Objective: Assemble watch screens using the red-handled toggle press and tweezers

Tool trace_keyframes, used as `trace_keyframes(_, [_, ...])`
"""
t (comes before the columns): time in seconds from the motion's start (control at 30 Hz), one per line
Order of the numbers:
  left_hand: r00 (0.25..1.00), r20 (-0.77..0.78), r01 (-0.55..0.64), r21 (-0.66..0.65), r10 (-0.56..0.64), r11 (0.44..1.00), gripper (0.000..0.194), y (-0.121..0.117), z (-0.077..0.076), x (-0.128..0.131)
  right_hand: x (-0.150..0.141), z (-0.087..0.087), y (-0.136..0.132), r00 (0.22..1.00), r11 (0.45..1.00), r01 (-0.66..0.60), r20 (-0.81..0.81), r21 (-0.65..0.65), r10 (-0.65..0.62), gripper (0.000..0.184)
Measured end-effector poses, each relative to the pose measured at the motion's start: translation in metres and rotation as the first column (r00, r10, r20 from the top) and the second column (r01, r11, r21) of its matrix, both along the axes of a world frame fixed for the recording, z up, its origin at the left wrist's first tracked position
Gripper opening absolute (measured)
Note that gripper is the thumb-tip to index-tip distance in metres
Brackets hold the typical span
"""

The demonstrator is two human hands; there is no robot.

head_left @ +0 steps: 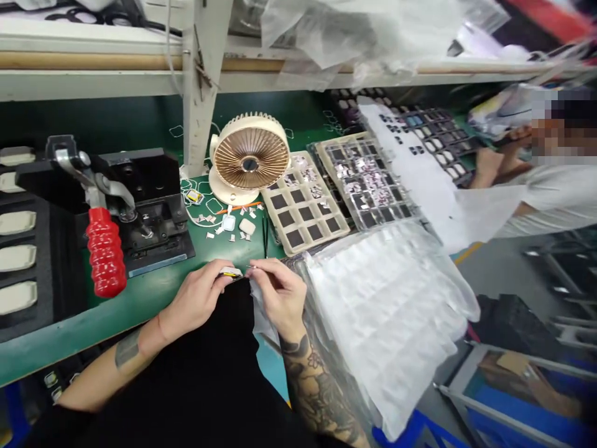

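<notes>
My left hand point(198, 298) is closed on a small flat white part point(230, 272) with a yellow edge, held just over the front edge of the green bench point(153, 292). My right hand point(277, 295) is closed in a pinch on thin tweezers point(254, 267), whose tip points at that part. Both hands meet in front of my body. Small white and grey scraps point(228, 221) lie on the bench beyond the hands.
A black press jig point(140, 205) with a red lever handle point(105, 252) stands at left, beside black foam with white parts point(18, 255). A beige fan point(249, 158), compartment trays point(305, 208) and stacked clear blister trays point(387, 305) lie to the right. Another person point(536, 186) works at far right.
</notes>
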State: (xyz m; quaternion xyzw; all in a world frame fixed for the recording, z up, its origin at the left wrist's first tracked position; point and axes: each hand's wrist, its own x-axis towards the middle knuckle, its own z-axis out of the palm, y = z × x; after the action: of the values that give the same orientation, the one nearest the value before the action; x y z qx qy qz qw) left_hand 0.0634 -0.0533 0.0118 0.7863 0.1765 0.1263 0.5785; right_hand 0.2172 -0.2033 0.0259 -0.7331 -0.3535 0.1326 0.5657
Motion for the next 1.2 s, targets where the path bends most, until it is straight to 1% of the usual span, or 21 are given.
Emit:
trace_keyframes(0.1, [0.999, 0.023, -0.040, 0.025, 0.039, 0.999, 0.023, 0.002, 0.002, -0.002, -0.007, -0.004, 0.017, 0.997, 0.996, -0.077, 0.021, 0.047, 0.076, 0.006])
trace_keyframes(0.23, [0.996, 0.009, -0.094, 0.065, 0.094, 0.993, 0.023, 0.006, 0.003, -0.006, -0.003, 0.001, 0.033, 0.983, 0.986, -0.155, 0.110, 0.067, 0.147, 0.014])
trace_keyframes(0.33, [0.994, -0.022, -0.102, 0.116, 0.106, 0.988, 0.022, 0.008, 0.002, -0.008, 0.000, 0.001, 0.037, 0.951, 0.977, -0.212, 0.239, 0.031, 0.198, 0.021])
trace_keyframes(0.4, [0.992, -0.054, -0.102, 0.178, 0.113, 0.979, 0.022, 0.008, 0.001, -0.008, 0.002, 0.001, 0.037, 0.926, 0.972, -0.235, 0.301, -0.014, 0.228, 0.023])
trace_keyframes(0.5, [0.990, -0.074, -0.096, 0.258, 0.118, 0.962, 0.022, 0.006, 0.000, -0.005, 0.006, 0.001, 0.033, 0.937, 0.970, -0.241, 0.253, -0.034, 0.241, 0.021])
trace_keyframes(0.57, [0.993, -0.084, -0.068, 0.217, 0.088, 0.974, 0.021, 0.004, 0.002, -0.003, 0.009, 0.002, 0.029, 0.940, 0.967, -0.254, 0.230, -0.031, 0.254, 0.021])
trace_keyframes(0.63, [0.994, -0.098, -0.029, 0.115, 0.040, 0.993, 0.023, 0.003, 0.005, 0.000, 0.011, 0.000, 0.023, 0.912, 0.958, -0.281, 0.296, -0.049, 0.283, 0.020])
trace_keyframes(0.67, [0.995, -0.101, -0.014, 0.061, 0.020, 0.998, 0.024, 0.003, 0.007, 0.001, 0.012, -0.003, 0.019, 0.884, 0.949, -0.306, 0.350, -0.070, 0.311, 0.023])
trace_keyframes(0.73, [0.996, -0.094, -0.005, -0.004, 0.004, 1.000, 0.027, 0.003, 0.010, 0.002, 0.011, -0.008, 0.013, 0.814, 0.930, -0.348, 0.452, -0.122, 0.364, 0.041])
trace_keyframes(0.77, [0.996, -0.091, -0.006, -0.013, 0.005, 1.000, 0.028, 0.003, 0.012, 0.003, 0.010, -0.012, 0.010, 0.786, 0.924, -0.354, 0.490, -0.143, 0.377, 0.049])
trace_keyframes(0.8, [0.996, -0.090, -0.007, -0.011, 0.006, 1.000, 0.028, 0.004, 0.013, 0.004, 0.009, -0.015, 0.007, 0.766, 0.923, -0.350, 0.519, -0.157, 0.379, 0.053])
trace_keyframes(0.87, [0.996, -0.094, 0.003, 0.001, -0.003, 1.000, 0.030, 0.005, 0.015, 0.006, 0.006, -0.020, 0.005, 0.742, 0.934, -0.320, 0.571, -0.158, 0.351, 0.053])
trace_keyframes(0.93, [0.995, -0.097, 0.029, -0.008, -0.030, 1.000, 0.030, 0.004, 0.016, 0.008, 0.002, -0.021, 0.003, 0.712, 0.941, -0.301, 0.621, -0.154, 0.329, 0.052])
trace_keyframes(1.0, [0.994, -0.091, 0.056, -0.035, -0.059, 0.998, 0.031, 0.001, 0.015, 0.010, -0.002, -0.016, -0.002, 0.683, 0.945, -0.279, 0.656, -0.174, 0.322, 0.050])
trace_keyframes(1.07, [0.992, -0.094, 0.080, -0.072, -0.086, 0.994, 0.031, -0.005, 0.011, 0.011, -0.003, -0.007, -0.012, 0.674, 0.945, -0.252, 0.663, -0.209, 0.326, 0.048])
trace_keyframes(1.13, [0.990, -0.102, 0.091, -0.107, -0.102, 0.990, 0.030, -0.009, 0.003, 0.011, 0.003, 0.005, -0.030, 0.693, 0.948, -0.223, 0.647, -0.229, 0.319, 0.057])
trace_keyframes(1.17, [0.991, -0.098, 0.082, -0.113, -0.093, 0.990, 0.030, -0.009, -0.002, 0.010, 0.010, 0.011, -0.043, 0.713, 0.956, -0.189, 0.639, -0.223, 0.290, 0.065])
trace_keyframes(1.2, [0.994, -0.085, 0.060, -0.097, -0.068, 0.993, 0.030, -0.008, -0.007, 0.010, 0.020, 0.017, -0.057, 0.736, 0.969, -0.129, 0.634, -0.210, 0.236, 0.072])
